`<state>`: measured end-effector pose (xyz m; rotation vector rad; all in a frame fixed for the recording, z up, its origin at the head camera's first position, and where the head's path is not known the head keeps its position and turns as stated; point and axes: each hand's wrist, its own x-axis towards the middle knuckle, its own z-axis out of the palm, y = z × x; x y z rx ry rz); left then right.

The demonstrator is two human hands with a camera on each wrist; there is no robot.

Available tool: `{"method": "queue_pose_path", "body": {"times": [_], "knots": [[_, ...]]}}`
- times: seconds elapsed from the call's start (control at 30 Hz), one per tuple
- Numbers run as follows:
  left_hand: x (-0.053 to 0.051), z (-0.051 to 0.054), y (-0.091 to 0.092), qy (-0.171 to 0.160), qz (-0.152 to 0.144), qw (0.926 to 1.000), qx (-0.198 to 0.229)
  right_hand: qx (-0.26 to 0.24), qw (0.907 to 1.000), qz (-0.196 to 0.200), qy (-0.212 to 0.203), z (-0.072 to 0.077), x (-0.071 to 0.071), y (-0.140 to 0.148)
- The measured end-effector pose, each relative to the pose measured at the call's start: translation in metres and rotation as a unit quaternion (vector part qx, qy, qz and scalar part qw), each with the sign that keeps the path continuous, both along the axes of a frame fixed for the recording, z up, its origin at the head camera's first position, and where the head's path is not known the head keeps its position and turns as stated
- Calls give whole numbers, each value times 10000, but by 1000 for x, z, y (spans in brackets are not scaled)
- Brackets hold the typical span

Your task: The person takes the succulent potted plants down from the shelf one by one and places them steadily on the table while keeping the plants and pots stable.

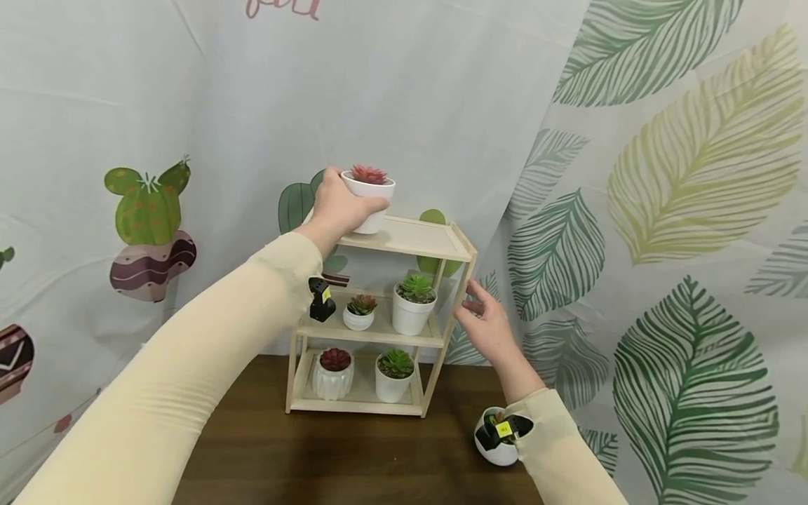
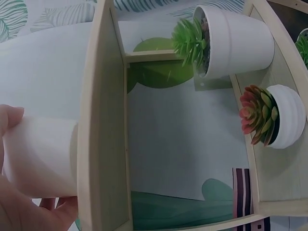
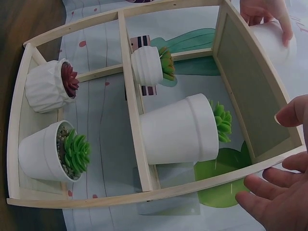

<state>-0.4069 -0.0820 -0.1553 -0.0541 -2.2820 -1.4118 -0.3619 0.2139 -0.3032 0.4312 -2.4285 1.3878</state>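
Observation:
My left hand [image 1: 341,203] grips a white pot with a red succulent [image 1: 371,188] at the top board of a small wooden shelf [image 1: 435,238]. In the left wrist view the shelf's edge hides the base of that white pot [image 2: 41,154], so I cannot tell if it bears on the board. Beside the shelf's right post is my right hand [image 1: 487,324], its fingers loosely bent around nothing. In the right wrist view its fingertips lie close to the post; contact is unclear. On the middle tier stand a small reddish-green succulent [image 1: 360,313] and a larger green one [image 1: 413,305].
Down on the bottom tier are a dark red succulent in a ribbed pot [image 1: 333,374] and a green one [image 1: 394,376]. Another white pot [image 1: 499,449] sits on the brown table [image 1: 328,456], partly behind my right wrist. A printed curtain [image 1: 240,140] hangs behind.

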Motion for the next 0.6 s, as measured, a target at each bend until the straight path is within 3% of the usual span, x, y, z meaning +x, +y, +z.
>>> {"method": "queue_pose_path", "body": {"times": [0.3, 0.6], "knots": [[6, 9, -12, -83, -49, 9999, -56, -55, 10000, -11, -18, 1, 1, 0], [20, 17, -26, -122, -173, 9998, -39, -38, 10000, 0, -64, -2, -1, 0]]}}
